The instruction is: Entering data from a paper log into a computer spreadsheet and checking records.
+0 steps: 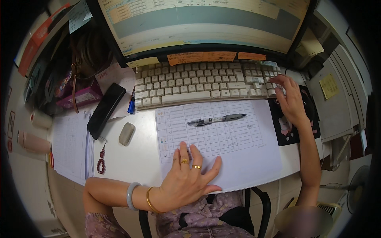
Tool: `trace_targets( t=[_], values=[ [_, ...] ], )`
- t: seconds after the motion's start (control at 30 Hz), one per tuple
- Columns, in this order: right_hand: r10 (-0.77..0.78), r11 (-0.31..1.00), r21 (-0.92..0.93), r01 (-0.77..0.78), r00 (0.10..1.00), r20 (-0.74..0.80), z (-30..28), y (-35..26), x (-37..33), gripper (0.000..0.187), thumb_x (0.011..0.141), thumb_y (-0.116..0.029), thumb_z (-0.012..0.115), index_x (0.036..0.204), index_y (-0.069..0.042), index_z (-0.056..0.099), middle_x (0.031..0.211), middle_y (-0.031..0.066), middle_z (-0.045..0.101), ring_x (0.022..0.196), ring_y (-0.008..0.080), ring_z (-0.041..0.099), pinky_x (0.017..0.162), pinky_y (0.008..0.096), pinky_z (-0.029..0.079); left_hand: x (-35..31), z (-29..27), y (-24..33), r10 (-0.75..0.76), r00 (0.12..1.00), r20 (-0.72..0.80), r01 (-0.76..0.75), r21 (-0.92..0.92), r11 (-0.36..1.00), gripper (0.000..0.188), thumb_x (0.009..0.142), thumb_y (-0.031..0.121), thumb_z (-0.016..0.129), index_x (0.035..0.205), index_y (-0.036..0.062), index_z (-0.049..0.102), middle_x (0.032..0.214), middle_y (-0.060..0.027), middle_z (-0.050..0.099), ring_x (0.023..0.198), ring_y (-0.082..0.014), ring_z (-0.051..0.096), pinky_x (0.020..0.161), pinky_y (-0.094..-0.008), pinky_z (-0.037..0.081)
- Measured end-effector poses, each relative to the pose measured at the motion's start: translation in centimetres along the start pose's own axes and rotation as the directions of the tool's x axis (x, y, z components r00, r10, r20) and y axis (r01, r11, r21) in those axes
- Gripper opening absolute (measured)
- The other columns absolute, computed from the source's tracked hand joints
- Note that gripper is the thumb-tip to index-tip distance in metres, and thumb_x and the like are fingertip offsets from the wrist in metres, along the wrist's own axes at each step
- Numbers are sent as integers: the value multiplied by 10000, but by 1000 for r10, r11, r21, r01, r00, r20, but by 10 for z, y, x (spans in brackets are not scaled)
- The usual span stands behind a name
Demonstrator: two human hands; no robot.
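Note:
My left hand (189, 174) lies on a printed table sheet (262, 158), fingers spread and holding nothing. Gold rings sit on two of its fingers, and a grey bangle and a gold bangle circle the wrist. Across the upper part of the sheet rests a click pen (216, 119), touched by neither hand. My right hand (291, 99) is over the number pad at the right end of the beige keyboard (190, 85), its fingers extended and apart. Beneath that wrist is a black mouse pad (283, 133) with a cartoon figure.
Behind the keyboard stands a monitor (206, 29) with orange notes along its lower edge. To the left are a black elongated case (106, 111), a grey oval object (127, 134), a blue pen (131, 102), stacked papers (71, 139) and a red bead string (101, 163). A fan (359, 184) stands at right.

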State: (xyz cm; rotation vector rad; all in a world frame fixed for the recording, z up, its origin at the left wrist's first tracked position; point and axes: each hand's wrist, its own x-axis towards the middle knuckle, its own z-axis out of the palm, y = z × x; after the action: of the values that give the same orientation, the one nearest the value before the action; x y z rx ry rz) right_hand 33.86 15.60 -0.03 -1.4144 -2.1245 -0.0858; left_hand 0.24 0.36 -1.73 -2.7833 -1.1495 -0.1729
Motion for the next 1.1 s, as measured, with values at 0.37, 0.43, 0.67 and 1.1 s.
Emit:
trace_targets(
  t=[0.37, 0.43, 0.67, 1.1],
  values=[
    [37, 998, -46, -35, 998, 41, -21, 0, -7, 142, 895, -134, 519, 941, -37, 611, 1020, 111, 620, 971, 320, 535, 893, 388, 413, 1, 0, -1, -2, 1000, -21, 3, 9, 1000, 725, 859, 700, 470, 1349, 169, 525, 1123, -351, 517, 1044, -576, 527, 856, -576, 508],
    [11, 998, -57, -10, 1000, 2, -22, 0, -8, 144, 896, -139, 519, 938, -35, 610, 1011, 116, 620, 966, 323, 532, 889, 388, 413, 1, -1, 0, -5, 1000, -4, 5, -3, 1000, 743, 812, 717, 529, 1350, 206, 539, 1132, -381, 512, 1055, -586, 540, 873, -558, 513],
    [-11, 996, -83, 8, 1000, -26, -21, 0, -8, 149, 896, -135, 532, 962, -36, 621, 998, 117, 623, 970, 323, 533, 894, 394, 413, 0, 0, 0, -1, 999, -34, 2, 1, 1000, 739, 814, 713, 527, 1337, 191, 541, 1111, -383, 515, 1037, -581, 551, 868, -551, 516],
    [-14, 999, -44, 15, 999, 39, -12, 1, -7, 200, 898, -126, 559, 1066, -21, 587, 1048, 144, 616, 1058, 329, 535, 944, 404, 397, 0, 2, 0, 4, 998, -59, -3, 10, 1000, 731, 818, 702, 537, 1340, 189, 538, 1105, -380, 519, 1033, -574, 549, 863, -546, 511]
  ],
)
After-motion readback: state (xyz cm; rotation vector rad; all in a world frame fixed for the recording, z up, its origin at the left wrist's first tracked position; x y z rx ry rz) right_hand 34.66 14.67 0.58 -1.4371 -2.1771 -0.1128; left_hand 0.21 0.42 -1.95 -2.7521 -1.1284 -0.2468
